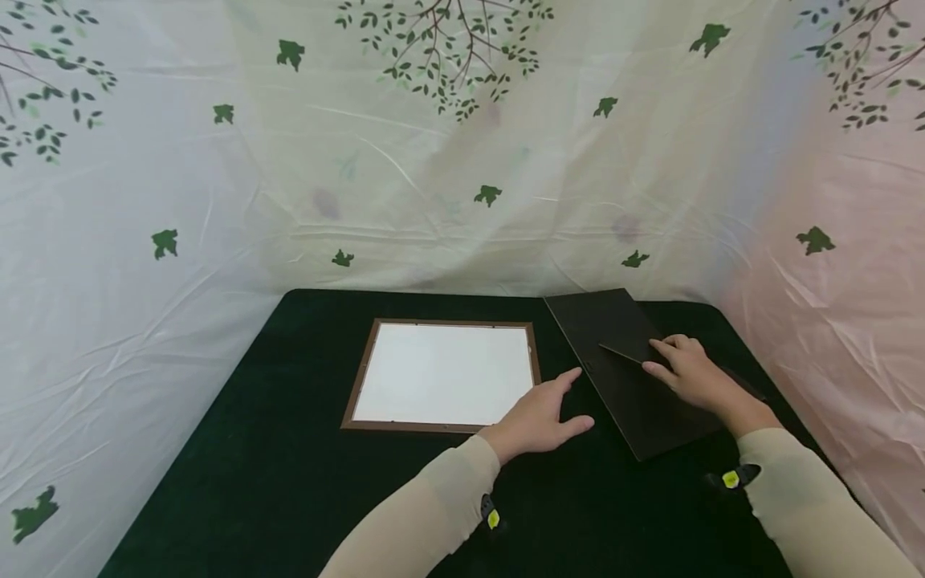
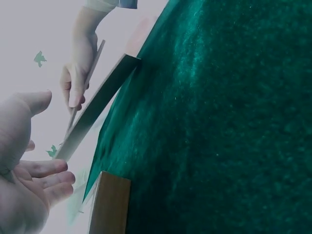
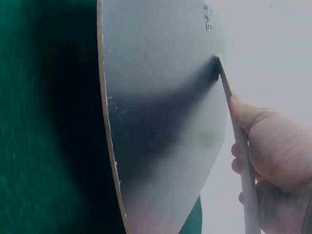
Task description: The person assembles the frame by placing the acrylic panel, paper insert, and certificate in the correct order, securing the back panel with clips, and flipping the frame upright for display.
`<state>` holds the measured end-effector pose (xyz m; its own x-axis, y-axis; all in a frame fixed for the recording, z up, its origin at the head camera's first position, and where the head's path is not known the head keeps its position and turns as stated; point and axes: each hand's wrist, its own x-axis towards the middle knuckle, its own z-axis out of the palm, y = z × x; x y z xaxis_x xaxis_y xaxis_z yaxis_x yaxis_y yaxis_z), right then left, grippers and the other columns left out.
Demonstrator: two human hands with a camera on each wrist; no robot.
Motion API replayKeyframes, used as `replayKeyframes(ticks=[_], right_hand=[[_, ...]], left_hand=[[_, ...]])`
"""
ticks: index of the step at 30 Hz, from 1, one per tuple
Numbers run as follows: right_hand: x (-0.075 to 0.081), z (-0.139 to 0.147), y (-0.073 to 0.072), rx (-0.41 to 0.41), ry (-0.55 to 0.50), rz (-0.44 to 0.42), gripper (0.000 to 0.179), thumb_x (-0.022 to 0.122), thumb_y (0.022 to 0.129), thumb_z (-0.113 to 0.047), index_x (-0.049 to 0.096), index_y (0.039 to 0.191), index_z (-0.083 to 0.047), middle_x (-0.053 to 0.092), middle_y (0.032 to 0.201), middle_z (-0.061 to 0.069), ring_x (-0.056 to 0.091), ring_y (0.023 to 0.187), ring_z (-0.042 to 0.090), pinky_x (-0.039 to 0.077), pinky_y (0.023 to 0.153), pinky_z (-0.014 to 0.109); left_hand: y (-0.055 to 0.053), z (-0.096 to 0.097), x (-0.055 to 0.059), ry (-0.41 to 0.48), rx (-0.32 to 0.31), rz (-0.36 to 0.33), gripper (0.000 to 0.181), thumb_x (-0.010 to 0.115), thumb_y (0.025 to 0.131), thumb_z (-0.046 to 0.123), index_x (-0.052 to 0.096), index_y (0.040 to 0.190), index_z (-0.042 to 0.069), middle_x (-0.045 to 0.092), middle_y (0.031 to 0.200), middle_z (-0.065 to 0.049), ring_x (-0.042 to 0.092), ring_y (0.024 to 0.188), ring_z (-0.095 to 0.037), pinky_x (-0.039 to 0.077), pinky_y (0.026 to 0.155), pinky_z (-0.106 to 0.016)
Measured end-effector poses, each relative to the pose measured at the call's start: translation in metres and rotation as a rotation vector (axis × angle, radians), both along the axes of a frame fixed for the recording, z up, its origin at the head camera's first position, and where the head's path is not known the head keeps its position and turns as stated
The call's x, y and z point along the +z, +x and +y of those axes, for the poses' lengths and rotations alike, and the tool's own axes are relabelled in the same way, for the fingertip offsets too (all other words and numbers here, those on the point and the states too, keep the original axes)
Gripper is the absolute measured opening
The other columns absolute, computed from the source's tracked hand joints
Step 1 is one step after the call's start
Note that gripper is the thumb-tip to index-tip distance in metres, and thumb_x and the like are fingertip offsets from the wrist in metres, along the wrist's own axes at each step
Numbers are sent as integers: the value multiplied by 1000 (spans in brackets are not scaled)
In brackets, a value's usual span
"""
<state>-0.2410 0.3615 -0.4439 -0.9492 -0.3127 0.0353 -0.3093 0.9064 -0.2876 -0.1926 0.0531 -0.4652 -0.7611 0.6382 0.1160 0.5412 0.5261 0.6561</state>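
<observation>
My right hand (image 1: pixel 690 373) grips the flap-like stand leg (image 3: pixel 236 122) of a black picture-frame backing board (image 1: pixel 596 317), thumb on one side and fingers on the other. The leg stands out from the board's face; a small metal hanger (image 3: pixel 208 24) shows nearby in the right wrist view. The board lies slanted on the right of the table. My left hand (image 1: pixel 535 417) hovers with fingers spread between the board and a brown picture frame (image 1: pixel 368 365), holding nothing. The frame lies flat with a white sheet (image 1: pixel 441 373) inside, and my left hand overlaps its lower right corner.
A dark green cloth (image 1: pixel 238 474) covers the table. Behind and beside it hangs a pale curtain (image 1: pixel 405 217) printed with leaves and branches. The board's top end reaches the table's back edge, close to the curtain.
</observation>
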Motion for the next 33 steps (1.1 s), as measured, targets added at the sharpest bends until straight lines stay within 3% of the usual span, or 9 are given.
replayKeyframes(ticks=[5,11,15,19,22,26,29,33], right_hand=[[5,-22,4,31,-28,9,66,49,101,-38,35,141,13,35,131,34,33,117,48,34,92,65],[7,-42,8,49,-62,9,67,48,100,-40,36,142,11,35,133,31,34,118,44,35,92,63],[4,-54,11,47,-83,6,69,47,100,-44,36,143,9,35,134,30,35,119,44,36,92,63],[0,-66,14,56,-98,11,69,48,99,-45,36,144,7,36,135,29,35,121,44,37,92,62],[-1,-76,15,51,-102,25,67,50,99,-42,37,144,6,37,135,28,36,121,43,38,93,61],[-2,-87,18,34,-101,53,65,53,99,-39,38,143,6,38,133,27,37,119,42,38,93,60],[-3,-92,20,19,-114,74,66,53,98,-40,38,144,4,38,133,25,37,119,40,38,93,59],[-6,-96,22,7,-137,115,68,54,97,-44,37,145,1,39,133,23,37,119,38,39,93,57]], left_hand=[[1,-3,-5,56,58,-41,78,54,94,52,18,154,18,46,144,-4,50,126,-14,43,101,-31],[1,-4,-11,170,137,-125,84,55,92,54,11,155,22,36,151,-4,49,127,-17,44,100,-33],[3,-5,-13,257,188,-176,86,58,92,50,6,155,22,41,147,-6,54,120,-16,48,95,-32],[5,-7,-15,386,235,-259,87,65,93,36,5,155,24,47,139,-5,62,99,-9,52,82,-25],[5,-8,-17,481,274,-317,87,66,92,25,6,155,28,61,112,-3,63,72,-9,53,65,-24],[6,-12,-18,611,289,-368,84,63,93,13,8,154,32,58,125,4,55,53,-14,51,53,-29],[6,-16,-18,682,283,-395,85,62,93,8,11,153,38,33,152,8,53,51,-15,50,52,-29],[5,-21,-15,713,278,-411,87,63,92,6,12,151,44,35,152,3,56,52,-22,53,53,-31]])
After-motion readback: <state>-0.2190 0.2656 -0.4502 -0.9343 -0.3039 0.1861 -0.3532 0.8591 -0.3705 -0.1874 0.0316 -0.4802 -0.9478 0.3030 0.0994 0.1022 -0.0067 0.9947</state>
